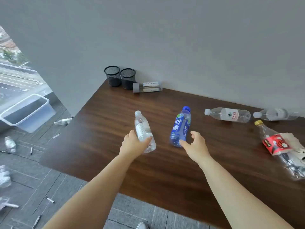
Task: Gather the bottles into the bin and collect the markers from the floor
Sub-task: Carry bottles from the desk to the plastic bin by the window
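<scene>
Bottles first: your left hand [133, 144] grips a clear bottle [144, 131] over the table [165, 171]. Your right hand [196, 144] reaches with fingers spread, holding nothing, at the blue bottle [180, 127].

Your next move, I judge, is to wrap the right hand round the blue bottle lying mid-table, then carry both to the bin [36, 120] on the floor off the table's far-left corner. The count is one table and one bin. Six bottles are on the table: two at your hands, a grey-capped bottle [147, 87] at its far edge and three at its right end. At least three more lie on the floor left of the table. Two mesh cups [112, 76] stand at the table's far-left corner. Markers [31, 150] lie on the floor left of the table, roughly five, too small to count surely.
</scene>
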Demonstrator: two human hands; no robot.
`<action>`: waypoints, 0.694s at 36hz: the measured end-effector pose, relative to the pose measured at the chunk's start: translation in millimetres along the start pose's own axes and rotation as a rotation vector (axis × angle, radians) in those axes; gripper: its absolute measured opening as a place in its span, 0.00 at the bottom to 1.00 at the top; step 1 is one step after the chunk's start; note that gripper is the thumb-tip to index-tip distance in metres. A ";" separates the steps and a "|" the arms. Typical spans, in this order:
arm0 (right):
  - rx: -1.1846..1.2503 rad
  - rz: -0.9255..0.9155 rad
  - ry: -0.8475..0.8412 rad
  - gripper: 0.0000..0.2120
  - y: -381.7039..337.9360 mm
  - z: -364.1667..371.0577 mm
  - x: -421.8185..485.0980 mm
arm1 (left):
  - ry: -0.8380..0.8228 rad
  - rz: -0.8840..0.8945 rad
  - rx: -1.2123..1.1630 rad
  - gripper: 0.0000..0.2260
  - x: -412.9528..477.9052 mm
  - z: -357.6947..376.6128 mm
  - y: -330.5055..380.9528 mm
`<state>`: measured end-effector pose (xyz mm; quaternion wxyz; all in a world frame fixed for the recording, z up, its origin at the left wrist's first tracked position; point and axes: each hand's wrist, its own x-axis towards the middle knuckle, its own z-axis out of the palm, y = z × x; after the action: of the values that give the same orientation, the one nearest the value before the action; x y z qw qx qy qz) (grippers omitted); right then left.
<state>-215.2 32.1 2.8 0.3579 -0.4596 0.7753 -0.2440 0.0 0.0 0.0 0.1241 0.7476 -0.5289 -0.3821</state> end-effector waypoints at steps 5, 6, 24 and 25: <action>-0.008 0.055 -0.009 0.36 -9.3 1.8 32.3 | -0.044 -0.140 0.062 0.38 36.3 16.1 18.4; -0.002 0.075 -0.016 0.37 -10.4 3.0 39.8 | -0.046 -0.157 0.079 0.40 41.6 19.9 20.8; 0.193 0.262 -0.168 0.47 -3.7 31.5 116.1 | 0.176 -0.362 -0.017 0.27 37.0 45.5 27.7; 0.223 0.254 -0.186 0.45 -7.3 33.8 115.9 | 0.202 -0.374 -0.060 0.28 32.2 41.3 23.6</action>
<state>-222.1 -75.7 -51.5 0.5046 -0.3361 0.7589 -0.2378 -40.7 -29.2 -28.2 0.1255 0.8630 -0.3545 -0.3373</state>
